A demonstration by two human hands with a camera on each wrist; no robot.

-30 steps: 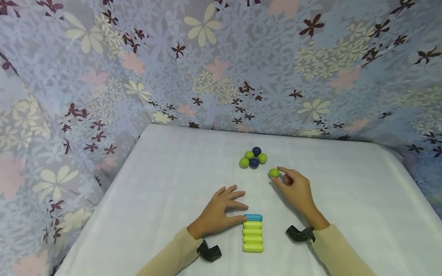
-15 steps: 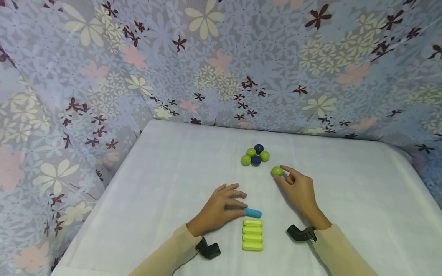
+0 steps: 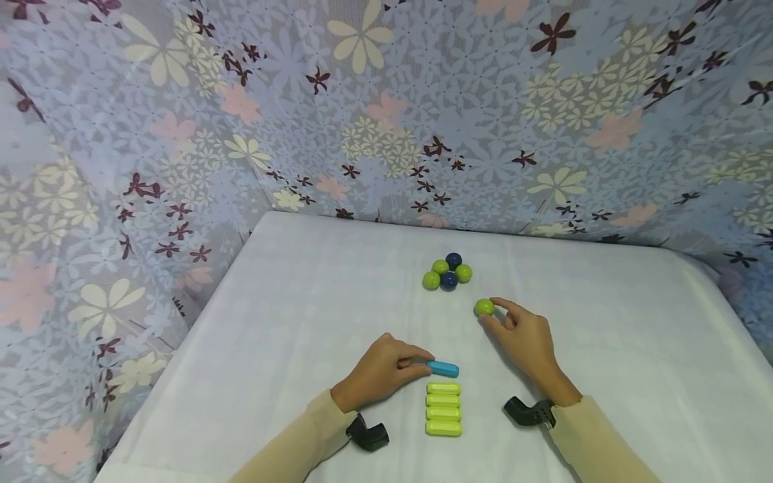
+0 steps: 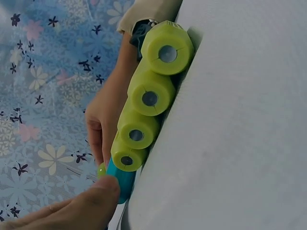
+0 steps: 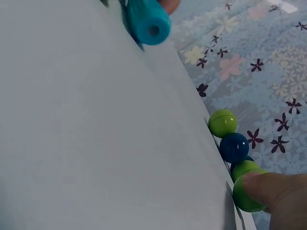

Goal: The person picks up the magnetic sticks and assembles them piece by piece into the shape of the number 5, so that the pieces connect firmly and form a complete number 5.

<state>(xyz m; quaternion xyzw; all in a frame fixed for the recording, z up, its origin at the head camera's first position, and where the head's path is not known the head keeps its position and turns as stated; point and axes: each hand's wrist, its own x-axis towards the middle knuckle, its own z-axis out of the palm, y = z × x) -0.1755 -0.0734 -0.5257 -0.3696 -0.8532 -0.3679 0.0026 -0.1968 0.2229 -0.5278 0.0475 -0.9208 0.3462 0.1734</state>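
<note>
My left hand (image 3: 382, 370) pinches one end of a blue rod (image 3: 443, 369) with magnet-like round ends. It lies just beyond a row of several lime-green rods (image 3: 443, 400) set side by side. In the left wrist view, the blue rod (image 4: 123, 179) shows beside the thumb, past the green rods (image 4: 168, 52) with grey discs in their ends. My right hand (image 3: 524, 342) holds a green ball (image 3: 484, 307) between thumb and fingertip. In the right wrist view, the thumb presses on that green ball (image 5: 247, 194). The other fingers of that hand are curled back.
A cluster of green balls (image 3: 431, 280) and dark blue balls (image 3: 449, 281) sits farther back on the white-covered table (image 3: 314, 288). Flower-patterned fabric (image 3: 386, 121) stands behind and at the sides. A black wrist camera (image 3: 368, 436) hangs at each sleeve.
The blue rod has moved away from the green rods, leaving a gap. My left fingers, spread earlier, have curled in around its end. The right hand keeps hold of the green ball.
</note>
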